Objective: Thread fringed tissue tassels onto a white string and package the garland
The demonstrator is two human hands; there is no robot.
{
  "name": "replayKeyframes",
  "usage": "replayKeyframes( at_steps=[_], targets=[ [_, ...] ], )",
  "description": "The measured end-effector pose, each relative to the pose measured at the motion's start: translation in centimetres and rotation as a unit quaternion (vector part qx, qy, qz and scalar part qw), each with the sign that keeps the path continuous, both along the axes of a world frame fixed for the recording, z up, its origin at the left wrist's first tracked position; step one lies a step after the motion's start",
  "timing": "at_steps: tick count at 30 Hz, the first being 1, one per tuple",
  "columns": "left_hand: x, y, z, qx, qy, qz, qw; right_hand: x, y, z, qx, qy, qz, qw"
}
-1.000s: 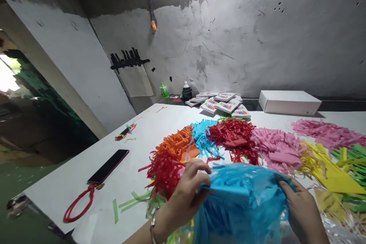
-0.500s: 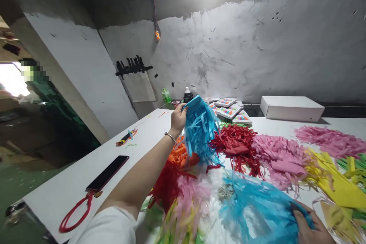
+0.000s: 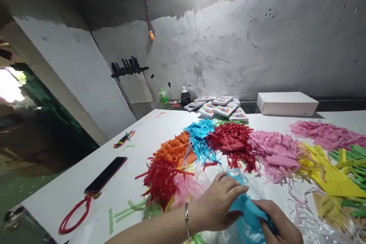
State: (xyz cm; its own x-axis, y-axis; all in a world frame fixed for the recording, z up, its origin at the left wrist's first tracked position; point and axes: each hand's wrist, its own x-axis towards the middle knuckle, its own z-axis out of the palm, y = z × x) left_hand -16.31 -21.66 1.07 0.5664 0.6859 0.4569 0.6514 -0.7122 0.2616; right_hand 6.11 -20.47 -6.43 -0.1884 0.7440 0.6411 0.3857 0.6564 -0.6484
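My left hand (image 3: 219,202), with a silver bangle at the wrist, is at the lower centre, its fingers closed against a light blue tissue fringe (image 3: 246,213). On the other side of that fringe, my right hand (image 3: 278,223) grips its gathered end. Under and beside them lies white translucent material (image 3: 257,183). Around the hands are fringed tissue bundles: red (image 3: 161,183), orange (image 3: 173,146), blue (image 3: 200,133), dark red (image 3: 233,137), pink (image 3: 276,152) and yellow (image 3: 328,171).
A phone (image 3: 105,175) with a red strap (image 3: 74,221) lies on the white table (image 3: 143,152) at left. Printed packs (image 3: 225,108) are piled at the back, beside a dark bottle (image 3: 185,96). A white box (image 3: 287,103) stands at back right.
My left hand has come down from the raised blue bundle, which now lies between the orange and dark red ones. It has joined my right hand at the other blue fringe, which is now bunched up.
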Motion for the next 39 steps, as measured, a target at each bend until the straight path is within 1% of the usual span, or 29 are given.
replayKeyframes(
  at_steps=[2, 4, 6, 8, 10, 11, 12, 14, 15, 16, 17, 19, 20, 21, 23, 25, 26, 27, 29, 31, 33, 34, 36, 39],
  targets=[
    [1.3, -1.2, 0.1, 0.034, 0.022, 0.022, 0.999, 0.7, -0.3, 1.0, 0.106, -0.063, 0.028, 0.992],
    [1.8, -2.3, 0.8, 0.059, 0.038, 0.044, 0.997, 1.5, -0.8, 2.3, 0.184, -0.125, 0.011, 0.975],
    [2.1, -3.7, 1.7, 0.062, 0.051, 0.039, 0.996, 2.2, -1.7, 3.6, 0.232, -0.178, 0.003, 0.956],
    [2.5, -5.5, 2.6, 0.04, 0.037, 0.006, 0.999, 2.8, -2.8, 4.5, 0.245, -0.206, 0.003, 0.947],
    [2.7, -7.2, 3.3, -0.009, -0.027, -0.027, 0.999, 3.4, -3.8, 5.0, 0.245, -0.207, 0.01, 0.947],
    [2.8, -7.8, 3.6, -0.035, -0.072, -0.029, 0.996, 3.8, -4.4, 5.1, 0.251, -0.202, 0.015, 0.946],
    [2.8, -8.3, 3.8, -0.059, -0.118, -0.017, 0.991, 4.1, -5.0, 5.1, 0.26, -0.197, 0.021, 0.945],
    [2.8, -8.6, 4.1, -0.104, -0.183, 0.031, 0.977, 4.7, -6.4, 5.2, 0.281, -0.177, 0.031, 0.943],
    [2.7, -8.5, 4.1, -0.134, -0.195, 0.056, 0.97, 4.9, -7.2, 5.3, 0.288, -0.166, 0.032, 0.943],
    [2.7, -8.3, 4.0, -0.176, -0.195, 0.068, 0.963, 5.1, -7.9, 5.4, 0.295, -0.16, 0.03, 0.942],
    [2.8, -8.1, 4.0, -0.226, -0.185, 0.065, 0.954, 5.4, -8.6, 5.4, 0.302, -0.159, 0.026, 0.94],
    [3.1, -7.9, 3.8, -0.313, -0.159, 0.032, 0.936, 6.0, -10.0, 5.4, 0.316, -0.174, 0.018, 0.933],
    [3.3, -7.9, 3.6, -0.335, -0.157, 0.018, 0.929, 6.3, -10.6, 5.3, 0.324, -0.181, 0.015, 0.928],
    [3.6, -8.1, 3.6, -0.341, -0.164, 0.012, 0.926, 6.7, -11.2, 5.1, 0.33, -0.184, 0.009, 0.926],
    [4.4, -8.7, 3.5, -0.317, -0.2, 0.035, 0.926, 7.5, -12.3, 4.6, 0.33, -0.179, -0.011, 0.927],
    [5.4, -9.4, 3.7, -0.259, -0.239, 0.063, 0.934, 8.1, -13.2, 4.0, 0.33, -0.177, -0.024, 0.927],
    [6.0, -9.7, 3.8, -0.233, -0.246, 0.06, 0.939, 8.3, -13.6, 3.6, 0.332, -0.18, -0.026, 0.926],
    [6.6, -10.1, 4.0, -0.214, -0.243, 0.046, 0.945, 8.5, -13.9, 3.3, 0.337, -0.184, -0.025, 0.923],
    [7.6, -10.8, 4.2, -0.198, -0.195, -0.015, 0.96, 8.6, -14.3, 2.9, 0.351, -0.186, -0.024, 0.917],
    [8.4, -11.6, 4.1, -0.188, -0.108, -0.062, 0.974, 8.7, -14.3, 2.9, 0.343, -0.178, -0.039, 0.922],
    [8.7, -12.1, 3.7, -0.159, -0.035, -0.065, 0.984, 9.0, -14.3, 3.3, 0.326, -0.177, -0.05, 0.927],
    [8.7, -12.3, 3.4, -0.153, -0.021, -0.057, 0.986, 9.3, -14.3, 3.5, 0.325, -0.183, -0.049, 0.927],
    [8.4, -12.2, 2.8, -0.162, -0.049, -0.03, 0.985, 9.7, -14.3, 4.1, 0.331, -0.194, -0.045, 0.923],
    [8.2, -11.4, 2.0, -0.201, -0.149, 0.013, 0.968, 10.0, -14.4, 4.5, 0.336, -0.182, -0.048, 0.923]
  ],
)
